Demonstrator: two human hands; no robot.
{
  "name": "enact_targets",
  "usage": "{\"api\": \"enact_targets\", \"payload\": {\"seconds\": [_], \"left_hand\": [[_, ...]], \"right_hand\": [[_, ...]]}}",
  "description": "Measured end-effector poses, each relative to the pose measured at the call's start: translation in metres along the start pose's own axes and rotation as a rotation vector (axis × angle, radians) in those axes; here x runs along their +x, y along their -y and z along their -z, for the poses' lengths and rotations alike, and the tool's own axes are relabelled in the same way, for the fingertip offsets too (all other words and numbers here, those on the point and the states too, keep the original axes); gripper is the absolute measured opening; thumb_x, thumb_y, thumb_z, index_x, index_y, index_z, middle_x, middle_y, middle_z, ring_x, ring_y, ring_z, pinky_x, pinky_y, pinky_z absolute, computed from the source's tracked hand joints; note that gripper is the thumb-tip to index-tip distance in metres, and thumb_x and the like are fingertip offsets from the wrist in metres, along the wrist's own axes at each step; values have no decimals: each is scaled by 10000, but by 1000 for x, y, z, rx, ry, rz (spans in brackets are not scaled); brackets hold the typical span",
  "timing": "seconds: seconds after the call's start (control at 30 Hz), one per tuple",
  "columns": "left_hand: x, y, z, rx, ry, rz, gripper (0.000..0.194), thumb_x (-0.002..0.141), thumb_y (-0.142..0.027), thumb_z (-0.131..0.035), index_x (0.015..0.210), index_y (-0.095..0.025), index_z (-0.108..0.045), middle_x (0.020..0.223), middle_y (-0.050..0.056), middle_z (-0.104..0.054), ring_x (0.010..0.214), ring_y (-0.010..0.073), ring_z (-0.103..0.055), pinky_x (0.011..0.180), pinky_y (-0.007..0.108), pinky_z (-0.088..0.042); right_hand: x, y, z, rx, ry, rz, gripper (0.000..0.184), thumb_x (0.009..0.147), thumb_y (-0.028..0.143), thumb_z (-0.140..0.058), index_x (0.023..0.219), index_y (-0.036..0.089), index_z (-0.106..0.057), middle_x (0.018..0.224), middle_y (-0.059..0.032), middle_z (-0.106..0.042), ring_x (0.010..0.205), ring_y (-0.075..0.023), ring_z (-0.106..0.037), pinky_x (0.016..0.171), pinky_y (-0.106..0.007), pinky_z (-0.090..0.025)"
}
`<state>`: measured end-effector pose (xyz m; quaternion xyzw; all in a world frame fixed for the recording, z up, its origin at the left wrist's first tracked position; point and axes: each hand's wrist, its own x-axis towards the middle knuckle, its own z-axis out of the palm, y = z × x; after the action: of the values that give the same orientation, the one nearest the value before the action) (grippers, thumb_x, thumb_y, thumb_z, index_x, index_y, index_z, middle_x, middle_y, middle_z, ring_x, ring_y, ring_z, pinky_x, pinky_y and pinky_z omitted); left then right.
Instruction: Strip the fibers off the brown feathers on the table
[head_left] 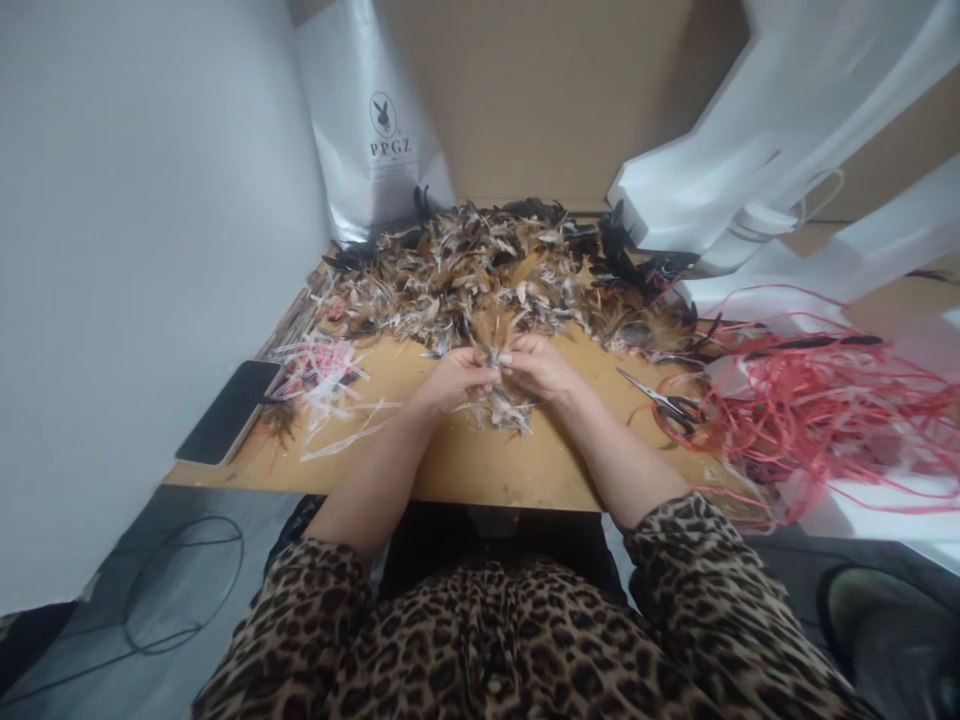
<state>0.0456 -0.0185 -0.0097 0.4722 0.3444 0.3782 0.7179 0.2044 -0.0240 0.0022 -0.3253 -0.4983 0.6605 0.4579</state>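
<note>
1. Bunch [493,328]: between the hands over the table [480,472], tips pointing away from the person.
2. Left hand [461,378] and right hand [536,365]: fingertips pinch its base from both sides.
3. Step, I judge: gathering the quills; the next move calls for a firm pinch.
4. Pile [480,265] crowds the far side; the near edge runs beneath the forearms.
5. Sideways room ends at strips [322,375] leftward, scissors [661,399] rightward.

Bare forearms [376,468] angled inward; left hand [454,380] near right hand [541,368]; fingers [481,378] bent, pinching.
</note>
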Motion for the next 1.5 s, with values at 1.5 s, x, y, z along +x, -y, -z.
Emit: {"api": "enact_targets", "payload": {"seconds": [1.5], "left_hand": [[14,8,3,-148,-199,-142,328,476,-266,-849,691,-137,-637,638,-9,-652,564,68,-566,577,200,-431]], "right_hand": [[13,-19,-1,180,-195,63,378,485,384,-859,612,152,-589,547,48,-596,499,-62,-479,558,-231,-374]]}}
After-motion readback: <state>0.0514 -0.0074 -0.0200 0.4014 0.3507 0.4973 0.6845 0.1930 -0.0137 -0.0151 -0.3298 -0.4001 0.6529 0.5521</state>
